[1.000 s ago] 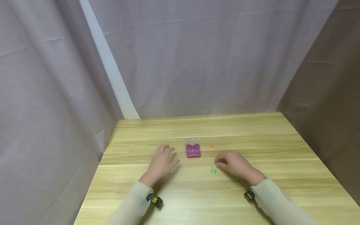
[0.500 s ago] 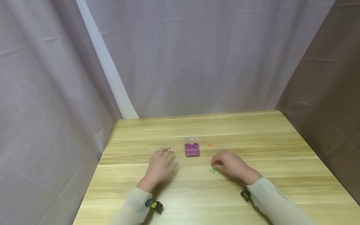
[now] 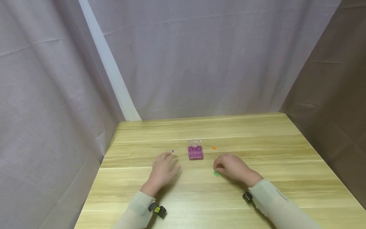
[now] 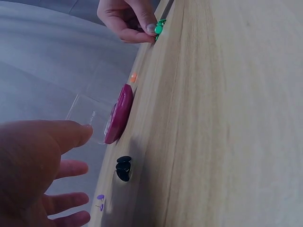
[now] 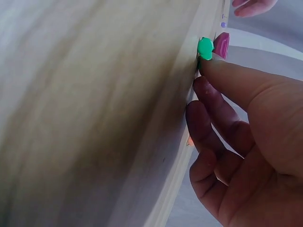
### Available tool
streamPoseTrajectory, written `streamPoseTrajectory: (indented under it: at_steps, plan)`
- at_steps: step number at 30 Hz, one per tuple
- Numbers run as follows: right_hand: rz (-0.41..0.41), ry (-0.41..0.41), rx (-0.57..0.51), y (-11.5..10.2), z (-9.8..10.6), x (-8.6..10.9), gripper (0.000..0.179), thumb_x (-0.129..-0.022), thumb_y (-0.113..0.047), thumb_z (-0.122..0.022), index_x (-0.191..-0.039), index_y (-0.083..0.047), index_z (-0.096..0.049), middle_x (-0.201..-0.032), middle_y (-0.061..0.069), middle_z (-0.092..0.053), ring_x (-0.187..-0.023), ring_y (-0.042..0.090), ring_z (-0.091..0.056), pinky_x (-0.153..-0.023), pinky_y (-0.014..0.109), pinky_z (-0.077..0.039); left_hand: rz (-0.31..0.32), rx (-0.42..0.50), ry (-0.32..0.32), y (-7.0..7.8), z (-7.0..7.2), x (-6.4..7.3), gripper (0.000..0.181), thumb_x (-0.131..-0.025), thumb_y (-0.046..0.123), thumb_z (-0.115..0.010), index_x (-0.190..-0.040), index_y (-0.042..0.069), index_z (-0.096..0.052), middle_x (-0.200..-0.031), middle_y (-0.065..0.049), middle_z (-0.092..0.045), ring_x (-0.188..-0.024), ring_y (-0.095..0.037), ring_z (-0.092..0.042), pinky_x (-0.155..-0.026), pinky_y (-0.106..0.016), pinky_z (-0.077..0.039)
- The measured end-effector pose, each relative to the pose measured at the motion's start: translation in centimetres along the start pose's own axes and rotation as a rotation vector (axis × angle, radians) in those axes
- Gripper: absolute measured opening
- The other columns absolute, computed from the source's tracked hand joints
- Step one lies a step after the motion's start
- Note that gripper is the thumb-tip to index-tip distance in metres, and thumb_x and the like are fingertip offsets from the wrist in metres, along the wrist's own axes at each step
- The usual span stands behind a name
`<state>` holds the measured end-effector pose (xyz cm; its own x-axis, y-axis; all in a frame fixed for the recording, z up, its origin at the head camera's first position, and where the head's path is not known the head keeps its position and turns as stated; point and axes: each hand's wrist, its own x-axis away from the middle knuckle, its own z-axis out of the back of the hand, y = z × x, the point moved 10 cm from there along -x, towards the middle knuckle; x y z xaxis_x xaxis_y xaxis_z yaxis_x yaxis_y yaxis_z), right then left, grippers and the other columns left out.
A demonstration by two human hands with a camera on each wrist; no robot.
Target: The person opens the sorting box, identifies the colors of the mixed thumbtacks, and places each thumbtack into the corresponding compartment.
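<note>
Several green thumbtacks lie in a small cluster on the table. My right hand is down at them, and its curled thumb and fingertips pinch at a green thumbtack; the fingers partly hide the cluster. On the left, my left hand hovers over the table with fingers spread and nothing in them. Below it, black thumbtacks show in the left wrist view, hidden from the head view. Purple thumbtacks lie just beyond its fingertips. Between the hands stands a small magenta case with its clear lid raised.
Orange thumbtacks lie to the right of the case. The wooden table reaches back to a grey curtain, with more cloth hanging on both sides.
My right hand has come left and down onto the green thumbtacks, its fingertips now covering part of the cluster. The left hand has drawn back slightly, uncovering a purple thumbtack.
</note>
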<state>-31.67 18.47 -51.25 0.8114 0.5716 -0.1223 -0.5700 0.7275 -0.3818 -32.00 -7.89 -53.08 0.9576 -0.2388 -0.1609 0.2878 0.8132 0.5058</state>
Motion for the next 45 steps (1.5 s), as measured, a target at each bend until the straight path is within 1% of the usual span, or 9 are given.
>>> streamPoseTrajectory:
  at_steps: [3, 9, 12, 19, 25, 32, 38, 43, 45]
  plan:
    - [0.0, 0.008, 0.009, 0.0, 0.2, -0.1, 0.017, -0.096, -0.012, -0.082, -0.089, -0.027, -0.077, -0.091, -0.019, -0.069, -0.086, 0.004, -0.064, -0.083, 0.039, -0.06, -0.002, 0.002, -0.002, 0.1, 0.0, -0.1, 0.052, -0.103, 0.043, -0.076, -0.145, 0.015, -0.068, -0.159, -0.018, -0.054, -0.146, -0.044, -0.047, -0.115, -0.071, -0.038]
    - [-0.076, 0.026, -0.008, 0.9, 0.8, -1.3, 0.009, -0.097, -0.016, -0.083, -0.095, -0.025, -0.08, -0.092, -0.019, -0.073, -0.09, 0.007, -0.069, -0.087, 0.04, -0.062, 0.011, 0.024, -0.004, 0.3, 0.4, -0.2, 0.053, -0.103, 0.043, -0.075, -0.146, 0.014, -0.067, -0.16, -0.019, -0.053, -0.147, -0.045, -0.045, -0.115, -0.073, -0.036]
    - [-0.097, 0.03, -0.019, 1.2, 1.2, -2.3, 0.004, -0.098, -0.018, -0.083, -0.098, -0.021, -0.081, -0.094, -0.016, -0.074, -0.091, 0.008, -0.07, -0.087, 0.041, -0.062, 0.021, 0.037, -0.006, 0.3, 0.5, -0.3, 0.052, -0.104, 0.041, -0.074, -0.147, 0.013, -0.067, -0.16, -0.019, -0.052, -0.148, -0.045, -0.043, -0.117, -0.074, -0.034]
    - [-0.105, 0.047, 0.001, 1.1, 1.8, -4.9, 0.004, -0.099, -0.019, -0.083, -0.097, -0.017, -0.079, -0.089, -0.013, -0.072, -0.083, 0.008, -0.065, -0.081, 0.039, -0.06, 0.026, 0.044, -0.007, -0.1, 0.2, -0.4, 0.051, -0.104, 0.039, -0.074, -0.147, 0.013, -0.067, -0.16, -0.018, -0.053, -0.148, -0.044, -0.044, -0.116, -0.075, -0.034]
    - [-0.112, 0.078, 0.009, 0.7, 1.8, -6.7, 0.003, -0.097, -0.018, -0.084, -0.099, -0.019, -0.081, -0.09, -0.01, -0.074, -0.08, 0.009, -0.064, -0.078, 0.038, -0.059, 0.018, 0.057, -0.008, -0.1, -0.3, -0.4, 0.051, -0.104, 0.039, -0.074, -0.147, 0.012, -0.067, -0.159, -0.019, -0.053, -0.147, -0.044, -0.045, -0.116, -0.076, -0.034]
    - [-0.162, 0.073, -0.003, 0.3, 0.9, -7.7, 0.005, -0.096, -0.021, -0.086, -0.099, -0.019, -0.082, -0.092, -0.007, -0.076, -0.082, 0.01, -0.067, -0.081, 0.04, -0.061, 0.017, 0.074, -0.004, 0.3, -0.2, -0.5, 0.05, -0.104, 0.04, -0.074, -0.147, 0.013, -0.067, -0.158, -0.017, -0.054, -0.147, -0.043, -0.045, -0.116, -0.074, -0.034]
    - [-0.154, 0.055, 0.014, 0.1, -0.2, -8.4, 0.006, -0.096, -0.022, -0.087, -0.094, -0.021, -0.081, -0.088, -0.01, -0.075, -0.079, 0.008, -0.065, -0.078, 0.038, -0.059, 0.023, 0.088, -0.012, 0.4, -0.3, -0.3, 0.051, -0.104, 0.04, -0.073, -0.147, 0.012, -0.066, -0.159, -0.018, -0.053, -0.147, -0.043, -0.045, -0.116, -0.075, -0.034]
    - [-0.144, 0.063, 0.02, 0.0, -0.2, -8.4, 0.007, -0.095, -0.021, -0.088, -0.094, -0.022, -0.081, -0.088, -0.01, -0.075, -0.078, 0.009, -0.065, -0.075, 0.039, -0.06, 0.021, 0.091, -0.011, 0.4, -0.5, -0.2, 0.051, -0.104, 0.039, -0.074, -0.146, 0.012, -0.067, -0.158, -0.017, -0.054, -0.147, -0.042, -0.045, -0.116, -0.073, -0.035]
    - [-0.153, 0.069, 0.025, 0.2, -0.1, -8.4, 0.007, -0.095, -0.022, -0.088, -0.095, -0.022, -0.081, -0.091, -0.009, -0.076, -0.08, 0.009, -0.067, -0.078, 0.039, -0.06, 0.017, 0.094, -0.01, 0.5, -0.6, -0.3, 0.05, -0.104, 0.039, -0.075, -0.146, 0.013, -0.067, -0.158, -0.016, -0.054, -0.147, -0.042, -0.045, -0.116, -0.072, -0.035]
